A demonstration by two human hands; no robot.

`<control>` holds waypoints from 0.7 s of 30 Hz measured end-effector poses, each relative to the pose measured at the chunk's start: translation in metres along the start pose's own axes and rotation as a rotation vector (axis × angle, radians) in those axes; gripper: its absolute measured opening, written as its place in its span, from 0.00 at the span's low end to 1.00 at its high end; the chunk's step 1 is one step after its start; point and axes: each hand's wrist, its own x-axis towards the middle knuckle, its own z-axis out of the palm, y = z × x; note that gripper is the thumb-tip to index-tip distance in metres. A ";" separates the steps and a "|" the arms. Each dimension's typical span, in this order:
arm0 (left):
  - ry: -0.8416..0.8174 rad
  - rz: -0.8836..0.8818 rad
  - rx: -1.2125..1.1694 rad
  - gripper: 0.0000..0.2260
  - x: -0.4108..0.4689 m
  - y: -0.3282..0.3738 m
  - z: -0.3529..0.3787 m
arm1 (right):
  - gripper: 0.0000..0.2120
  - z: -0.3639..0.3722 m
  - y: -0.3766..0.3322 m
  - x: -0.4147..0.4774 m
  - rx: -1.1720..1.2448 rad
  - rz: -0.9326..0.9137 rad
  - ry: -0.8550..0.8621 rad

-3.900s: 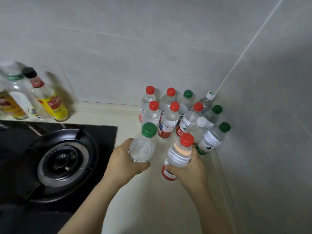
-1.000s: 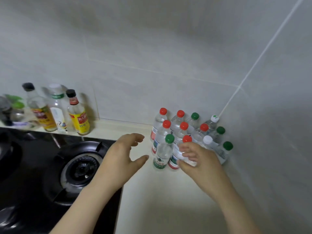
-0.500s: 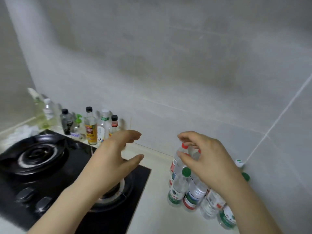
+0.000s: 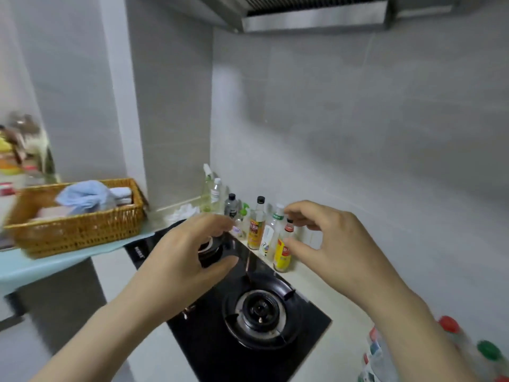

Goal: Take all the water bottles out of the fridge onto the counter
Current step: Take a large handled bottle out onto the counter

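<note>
The cluster of water bottles [image 4: 451,346], with red and green caps, stands blurred at the bottom right corner on the pale counter [image 4: 325,293], partly hidden by my right forearm. My left hand [image 4: 190,255] hovers over the black stove with fingers loosely curved and holds nothing. My right hand [image 4: 330,246] hangs in the air in front of the condiment bottles, fingers loosely curled, also holding nothing. The fridge is not in view.
A black gas stove [image 4: 248,312] fills the centre. Several condiment bottles [image 4: 264,232] line the wall behind it. A wicker basket [image 4: 77,219] with cloths sits on a light blue surface at left. A range hood [image 4: 314,15] hangs overhead.
The view has swung left and up, away from the water bottles, which slid to the bottom right corner. Both hands stay raised and hold nothing; earlier each set a bottle down.
</note>
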 end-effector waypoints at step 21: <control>0.456 -0.419 0.486 0.22 -0.158 -0.093 -0.286 | 0.18 0.142 -0.325 0.098 0.275 -0.778 -0.158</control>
